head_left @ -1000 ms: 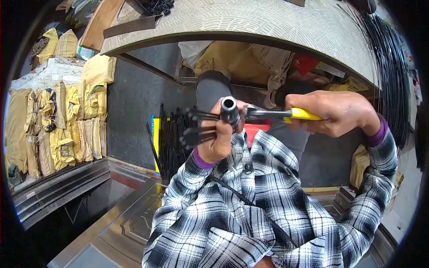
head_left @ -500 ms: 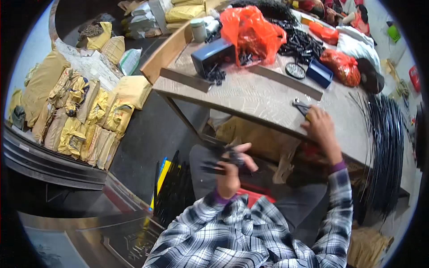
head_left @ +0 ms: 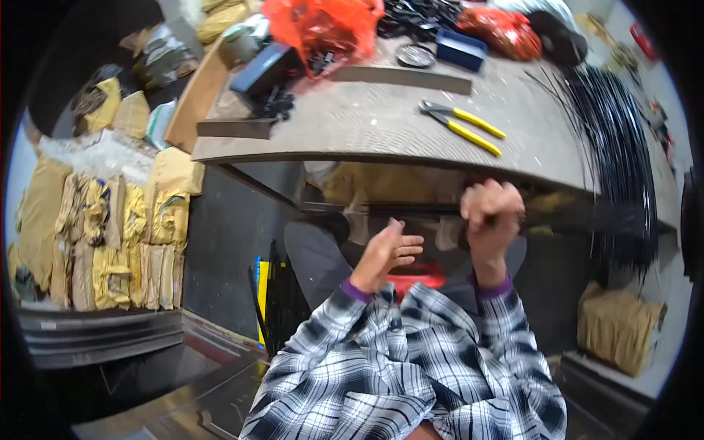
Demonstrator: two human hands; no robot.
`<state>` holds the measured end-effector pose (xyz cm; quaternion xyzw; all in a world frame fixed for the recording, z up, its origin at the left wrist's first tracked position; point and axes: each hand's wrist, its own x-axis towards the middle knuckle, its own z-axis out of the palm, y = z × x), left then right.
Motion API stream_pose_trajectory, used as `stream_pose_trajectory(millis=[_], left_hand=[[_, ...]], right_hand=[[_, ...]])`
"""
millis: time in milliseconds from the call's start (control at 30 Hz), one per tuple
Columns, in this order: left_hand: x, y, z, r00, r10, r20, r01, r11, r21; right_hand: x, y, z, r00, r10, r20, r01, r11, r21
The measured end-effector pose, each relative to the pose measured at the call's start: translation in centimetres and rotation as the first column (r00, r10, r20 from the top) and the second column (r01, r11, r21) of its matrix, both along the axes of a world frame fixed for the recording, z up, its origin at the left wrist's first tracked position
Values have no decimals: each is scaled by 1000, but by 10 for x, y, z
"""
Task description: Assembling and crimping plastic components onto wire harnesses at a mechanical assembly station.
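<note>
My left hand (head_left: 386, 253) is above my lap, palm turned inward, its fingers stretched out and apart, with nothing in it. Just below the table's front edge is my right hand (head_left: 493, 213), closed in a fist and smeared by motion. Blurred dark strips (head_left: 561, 210) trail from it to the right; their exact kind is too smeared to tell. On the table (head_left: 345, 132), ahead of both hands, lie end-cutting pliers (head_left: 475, 139) with yellow handles, jaws pointing to the far left. Neither hand touches them.
Long black strips (head_left: 616, 161) hang over the table's right side. Farther back are an orange plastic bag (head_left: 323, 29), a blue box (head_left: 460, 50), a round dish (head_left: 416, 56) and a flat bar (head_left: 403, 77). More black strips (head_left: 277, 301) stand by my left leg. Sacks (head_left: 110, 275) are stacked at left.
My right hand has let go of the pliers and come back below the table edge. The black strips have left my left hand, which has opened. The view has tilted and shifted.
</note>
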<state>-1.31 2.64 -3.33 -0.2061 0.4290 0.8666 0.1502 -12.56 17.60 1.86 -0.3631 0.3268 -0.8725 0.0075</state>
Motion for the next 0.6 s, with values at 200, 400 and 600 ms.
stream_pose_trajectory(millis=[200,400,600], left_hand=[[-9,-14,70,648,-165,-744,-407,750,-522],[15,-10,82,681,88,-727,-464,820,-335],[14,0,100,598,63,-799,-566,739,-366]], right_hand=[[42,-38,-60,990,73,119,-134,724,677],[68,-43,-41,959,214,184,-282,696,660],[59,-33,26,999,4,41,-21,900,436]])
